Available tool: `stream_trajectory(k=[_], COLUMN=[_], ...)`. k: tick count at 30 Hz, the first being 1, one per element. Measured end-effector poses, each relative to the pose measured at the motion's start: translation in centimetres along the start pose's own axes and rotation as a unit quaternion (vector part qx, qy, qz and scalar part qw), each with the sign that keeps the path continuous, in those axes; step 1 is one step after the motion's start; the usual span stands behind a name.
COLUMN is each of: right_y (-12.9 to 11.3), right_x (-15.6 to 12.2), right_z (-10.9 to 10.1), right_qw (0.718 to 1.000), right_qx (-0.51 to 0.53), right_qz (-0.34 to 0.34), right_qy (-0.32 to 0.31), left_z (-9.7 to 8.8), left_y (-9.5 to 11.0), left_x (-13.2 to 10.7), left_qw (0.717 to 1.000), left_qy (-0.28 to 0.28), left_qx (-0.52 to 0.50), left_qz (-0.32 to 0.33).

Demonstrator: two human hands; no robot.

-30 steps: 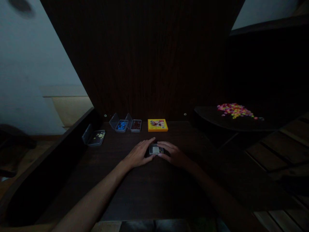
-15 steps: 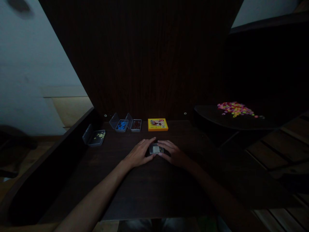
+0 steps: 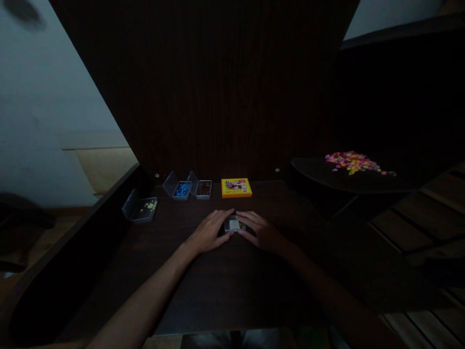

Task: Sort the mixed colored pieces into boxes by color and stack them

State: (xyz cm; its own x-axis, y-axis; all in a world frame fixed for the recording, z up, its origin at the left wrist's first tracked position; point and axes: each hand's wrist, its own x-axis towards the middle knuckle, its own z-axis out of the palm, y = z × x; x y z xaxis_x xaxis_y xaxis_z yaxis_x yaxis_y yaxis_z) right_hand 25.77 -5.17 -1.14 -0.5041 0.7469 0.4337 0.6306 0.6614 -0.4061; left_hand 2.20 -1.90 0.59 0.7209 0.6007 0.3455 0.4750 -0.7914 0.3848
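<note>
A small clear plastic box with something pale inside lies on the dark wooden desk. My left hand rests against its left side, fingers curled round it. On the box's right side sits my right hand, its fingers bent over the edge. Both hands grip the box between them.
Along the back of the desk stand an open clear box with blue pieces, one with dark red pieces and a yellow card box. An open box with yellow bits lies at the left. Colourful small pieces are heaped on a dark shelf at right.
Only the camera has shifted slightly; both hands stay on the small clear box.
</note>
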Motion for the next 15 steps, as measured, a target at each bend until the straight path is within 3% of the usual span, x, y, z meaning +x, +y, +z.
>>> stream_trajectory(k=[15], right_y=[-0.08], right_x=[-0.03], right_z=[-0.27], right_qw=[1.0], right_qx=[0.009], right_qz=[0.004], right_qy=[-0.011], left_z=[-0.04], left_y=[0.15], left_x=[0.09], left_qw=[1.0], left_qy=[-0.004], left_qx=[0.006], left_qz=[-0.002])
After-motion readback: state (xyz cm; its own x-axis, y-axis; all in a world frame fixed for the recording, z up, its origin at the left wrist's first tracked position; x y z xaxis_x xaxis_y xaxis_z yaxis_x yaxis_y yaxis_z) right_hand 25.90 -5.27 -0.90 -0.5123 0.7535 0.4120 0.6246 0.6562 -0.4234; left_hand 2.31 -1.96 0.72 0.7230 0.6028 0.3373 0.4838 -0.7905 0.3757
